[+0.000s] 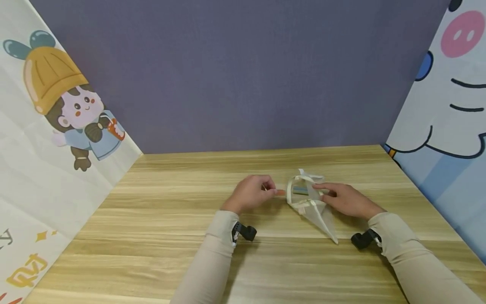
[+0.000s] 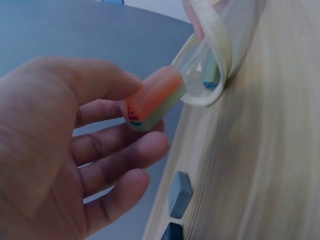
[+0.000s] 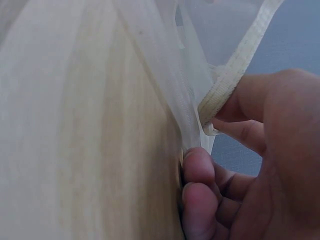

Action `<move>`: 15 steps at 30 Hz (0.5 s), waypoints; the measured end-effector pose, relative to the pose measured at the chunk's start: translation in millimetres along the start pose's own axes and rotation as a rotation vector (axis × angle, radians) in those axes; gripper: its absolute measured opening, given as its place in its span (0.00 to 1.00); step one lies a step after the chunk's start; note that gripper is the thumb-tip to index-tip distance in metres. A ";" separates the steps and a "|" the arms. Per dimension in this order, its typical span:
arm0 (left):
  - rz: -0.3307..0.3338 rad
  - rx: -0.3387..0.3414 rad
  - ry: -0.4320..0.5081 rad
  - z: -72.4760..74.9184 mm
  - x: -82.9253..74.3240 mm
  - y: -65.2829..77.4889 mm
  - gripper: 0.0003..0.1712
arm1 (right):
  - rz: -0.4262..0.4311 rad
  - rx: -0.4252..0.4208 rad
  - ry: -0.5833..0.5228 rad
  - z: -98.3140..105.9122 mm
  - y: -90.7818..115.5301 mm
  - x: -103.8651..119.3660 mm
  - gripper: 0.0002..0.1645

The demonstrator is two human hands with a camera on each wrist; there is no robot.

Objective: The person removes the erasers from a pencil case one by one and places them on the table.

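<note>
My left hand (image 1: 252, 194) pinches a small orange-and-green eraser (image 2: 152, 100) with dark printed marks on its end, thumb on top. The eraser points at the mouth of a translucent white mesh zip pouch (image 1: 317, 215), just outside its rim. My right hand (image 1: 349, 200) holds the pouch's right side, thumb and fingers at its pale zipper edge (image 3: 235, 75), so the mouth stands open to the left. Inside the pouch lies a blue-green-yellow eraser (image 1: 301, 191), its printed end visible in the left wrist view.
In the left wrist view, a grey-blue block (image 2: 180, 195) and a darker block (image 2: 172, 232) lie on the wooden table (image 1: 152, 236). A grey panel (image 1: 243, 76) stands behind, with cartoon-printed sheets (image 1: 38, 147) at the sides. Each wrist wears a black camera (image 1: 244, 232).
</note>
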State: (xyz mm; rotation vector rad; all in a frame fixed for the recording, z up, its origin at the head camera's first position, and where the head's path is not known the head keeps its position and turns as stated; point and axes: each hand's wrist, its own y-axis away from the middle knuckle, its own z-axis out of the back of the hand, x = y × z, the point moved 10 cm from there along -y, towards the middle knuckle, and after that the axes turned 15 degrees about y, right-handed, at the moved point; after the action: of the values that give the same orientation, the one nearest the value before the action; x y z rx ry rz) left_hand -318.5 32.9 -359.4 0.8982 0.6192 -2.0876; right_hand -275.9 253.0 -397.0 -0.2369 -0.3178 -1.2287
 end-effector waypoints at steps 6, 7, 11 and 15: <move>0.028 -0.004 0.003 4.8 4.2 0.7 0.06 | 0.001 -0.005 0.003 -0.2 0.5 -1.2 0.27; 0.030 -0.005 -0.001 5.6 5.1 0.8 0.06 | 0.002 -0.004 0.003 -0.5 0.6 -1.3 0.27; 0.043 -0.016 -0.022 10.1 10.2 1.9 0.06 | 0.005 -0.005 0.004 -0.9 0.5 -1.7 0.27; 0.050 -0.029 -0.030 15.5 16.5 3.0 0.06 | 0.007 -0.010 0.014 -0.7 0.3 -2.1 0.27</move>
State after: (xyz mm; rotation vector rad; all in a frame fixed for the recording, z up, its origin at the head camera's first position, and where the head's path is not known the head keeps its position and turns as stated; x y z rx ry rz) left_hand -329.7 13.3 -362.5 0.8560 0.6038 -2.0384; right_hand -276.2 254.7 -398.4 -0.2377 -0.2982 -1.2247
